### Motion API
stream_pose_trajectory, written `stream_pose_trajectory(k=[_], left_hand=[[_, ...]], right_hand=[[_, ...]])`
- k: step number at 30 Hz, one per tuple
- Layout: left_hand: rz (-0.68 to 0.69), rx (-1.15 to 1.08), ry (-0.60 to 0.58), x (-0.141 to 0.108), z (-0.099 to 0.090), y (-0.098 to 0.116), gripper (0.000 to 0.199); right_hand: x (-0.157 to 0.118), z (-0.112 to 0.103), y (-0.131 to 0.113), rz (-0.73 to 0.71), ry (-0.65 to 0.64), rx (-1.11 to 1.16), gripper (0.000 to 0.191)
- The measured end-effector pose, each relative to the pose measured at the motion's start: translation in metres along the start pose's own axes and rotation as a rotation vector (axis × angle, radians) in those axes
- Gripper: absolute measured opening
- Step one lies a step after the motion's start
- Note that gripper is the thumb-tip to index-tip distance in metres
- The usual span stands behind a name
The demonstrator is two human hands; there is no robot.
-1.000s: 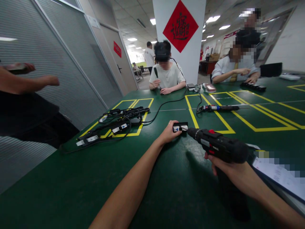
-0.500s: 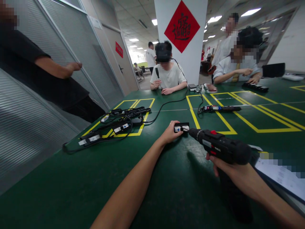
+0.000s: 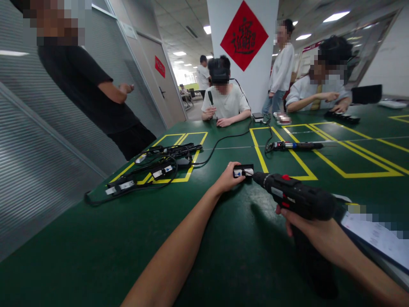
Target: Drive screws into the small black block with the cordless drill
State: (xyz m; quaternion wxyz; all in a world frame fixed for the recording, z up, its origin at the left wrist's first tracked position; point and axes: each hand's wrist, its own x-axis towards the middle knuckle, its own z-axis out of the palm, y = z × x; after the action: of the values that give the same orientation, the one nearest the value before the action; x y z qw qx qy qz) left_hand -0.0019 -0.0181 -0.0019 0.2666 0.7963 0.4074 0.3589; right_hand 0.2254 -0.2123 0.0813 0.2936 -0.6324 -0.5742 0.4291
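My left hand (image 3: 229,177) is closed round the left end of a small black and white socket-like block (image 3: 244,172) and steadies it on the green table (image 3: 153,243). A blue spot shows on the block's white face. My right hand (image 3: 303,224) grips a black cordless drill (image 3: 294,194) with red switches, its fingers wrapped round the handle. The drill's chuck points left and its tip meets the right part of the block's face. How far the bit goes in cannot be made out.
Black power strips (image 3: 162,170) with tangled cables lie at the left inside yellow tape (image 3: 188,175). A pen-shaped tool with a cable (image 3: 297,146) lies beyond the drill. A clipboard with paper (image 3: 377,238) is at the right. Two people sit across the table; others stand nearby.
My hands, the block and the drill have stayed in place. The person in black at the left has shifted to the right, and a standing person at the back right has moved left.
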Motion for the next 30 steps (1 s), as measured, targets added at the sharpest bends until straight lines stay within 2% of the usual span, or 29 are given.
stream_pose_trajectory(k=[12,19,30], left_hand=[[-0.008,-0.008,-0.004,0.0,-0.0008,0.0011,0.05],[-0.019,-0.017,-0.004,0.0,-0.0011,0.0019,0.051],[-0.027,-0.037,-0.002,-0.0004,-0.0011,0.0035,0.051]], right_hand=[[-0.0018,-0.0004,-0.0019,0.005,0.006,-0.017,0.035],[0.0003,-0.0009,0.0005,0.02,-0.001,-0.043,0.044],[-0.0029,-0.0007,-0.004,0.001,0.02,-0.026,0.042]])
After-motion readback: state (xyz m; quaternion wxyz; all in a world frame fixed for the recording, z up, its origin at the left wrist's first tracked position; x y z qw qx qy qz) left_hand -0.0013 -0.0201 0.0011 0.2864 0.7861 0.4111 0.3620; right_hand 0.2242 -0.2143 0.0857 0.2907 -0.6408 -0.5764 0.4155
